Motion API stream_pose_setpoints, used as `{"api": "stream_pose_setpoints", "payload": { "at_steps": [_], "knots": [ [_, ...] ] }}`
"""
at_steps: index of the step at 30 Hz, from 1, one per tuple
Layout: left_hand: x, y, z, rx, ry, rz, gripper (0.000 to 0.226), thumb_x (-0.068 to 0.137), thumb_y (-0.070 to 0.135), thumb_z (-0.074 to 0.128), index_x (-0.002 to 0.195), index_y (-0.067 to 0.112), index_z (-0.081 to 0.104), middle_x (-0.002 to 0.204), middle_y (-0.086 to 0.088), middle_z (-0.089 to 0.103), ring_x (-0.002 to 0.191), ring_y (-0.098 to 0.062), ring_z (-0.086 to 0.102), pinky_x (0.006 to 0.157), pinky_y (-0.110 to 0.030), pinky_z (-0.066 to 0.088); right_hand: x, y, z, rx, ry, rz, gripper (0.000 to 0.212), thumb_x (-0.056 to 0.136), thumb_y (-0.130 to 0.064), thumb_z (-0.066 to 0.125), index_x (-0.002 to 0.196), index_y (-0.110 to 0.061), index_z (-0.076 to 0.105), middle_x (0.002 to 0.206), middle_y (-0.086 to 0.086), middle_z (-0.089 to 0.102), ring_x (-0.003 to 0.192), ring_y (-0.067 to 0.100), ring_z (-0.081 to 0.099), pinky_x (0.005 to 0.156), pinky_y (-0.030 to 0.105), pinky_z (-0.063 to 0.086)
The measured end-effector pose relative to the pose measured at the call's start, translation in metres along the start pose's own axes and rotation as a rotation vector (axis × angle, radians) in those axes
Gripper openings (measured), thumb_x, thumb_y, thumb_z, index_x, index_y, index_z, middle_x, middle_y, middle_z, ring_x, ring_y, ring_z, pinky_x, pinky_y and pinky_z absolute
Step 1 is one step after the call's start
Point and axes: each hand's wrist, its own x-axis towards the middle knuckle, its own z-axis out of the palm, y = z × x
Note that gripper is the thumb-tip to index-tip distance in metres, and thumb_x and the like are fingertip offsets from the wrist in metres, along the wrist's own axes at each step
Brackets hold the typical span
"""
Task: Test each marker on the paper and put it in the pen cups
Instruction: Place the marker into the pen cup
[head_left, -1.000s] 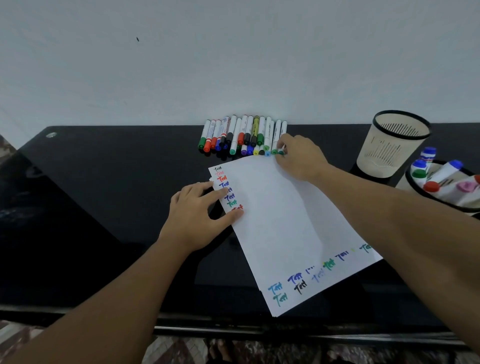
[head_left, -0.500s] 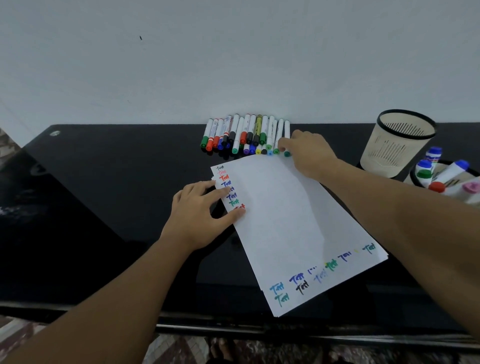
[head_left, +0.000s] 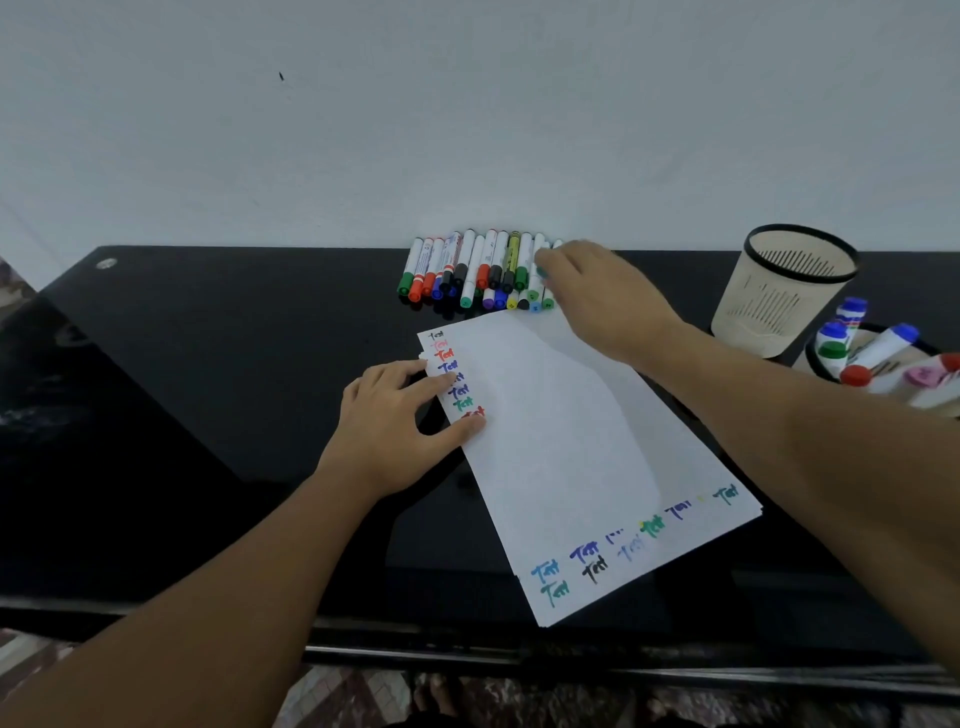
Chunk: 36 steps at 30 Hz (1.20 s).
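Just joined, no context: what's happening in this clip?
A person is testing markers. The left hand presses flat on the paper, already marked with scribbles along two edges. The right hand reaches into the row of markers by the wall, apparently picking one. One pen cup looks empty; another holds markers.
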Motion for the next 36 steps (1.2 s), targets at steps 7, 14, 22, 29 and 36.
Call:
{"api": "stream_pose_setpoints", "payload": {
  "at_steps": [7,14,22,29,36],
  "knots": [
    [-0.002,0.002,0.0,0.0,0.069,0.073,0.081,0.072,0.093,0.047,0.121,0.032,0.069,0.131,0.01,0.05,0.13,-0.014,0.037,0.115,-0.045,0.028,-0.023,-0.076,-0.023,0.229,-0.229,0.081,0.048,0.111,-0.033,0.035,0.159,-0.03,0.028,0.121,0.008,0.055,0.095,0.025,0.057,0.074,0.037,0.049],
    [-0.008,0.005,-0.003,-0.007,0.049,0.175,0.078,0.076,0.089,0.05,0.127,0.033,0.069,0.129,0.012,0.057,0.127,-0.011,0.042,0.11,-0.041,0.037,-0.047,-0.089,-0.023,0.223,-0.375,0.174,0.04,0.111,-0.045,0.025,0.146,-0.03,0.038,0.109,0.0,0.057,0.094,0.022,0.059,0.073,0.038,0.05],
    [-0.012,0.009,-0.006,-0.041,0.185,0.225,0.073,0.087,0.073,0.056,0.139,0.022,0.059,0.121,0.007,0.06,0.116,-0.012,0.049,0.097,-0.032,0.044,-0.058,-0.089,-0.032,0.18,-0.42,0.168,0.045,0.109,-0.055,0.022,0.145,-0.036,0.042,0.107,-0.004,0.068,0.097,0.019,0.064,0.069,0.035,0.048],
    [-0.012,0.009,-0.004,-0.002,0.251,0.334,0.048,0.1,0.05,0.051,0.138,0.022,0.062,0.112,0.004,0.064,0.106,-0.017,0.052,0.087,-0.038,0.05,-0.053,-0.1,-0.032,0.022,-0.429,0.083,0.044,0.105,-0.064,0.019,0.126,-0.039,0.049,0.073,-0.006,0.059,0.072,0.021,0.063,0.06,0.035,0.052],
    [-0.009,0.004,0.0,0.018,0.233,0.295,0.035,0.102,0.041,0.055,0.121,0.015,0.07,0.11,0.002,0.066,0.106,-0.019,0.053,0.085,-0.039,0.05,-0.058,-0.103,-0.036,0.223,-0.395,0.186,0.04,0.108,-0.047,0.033,0.144,-0.029,0.032,0.084,-0.004,0.063,0.069,0.018,0.059,0.058,0.035,0.045]
  ]
}}
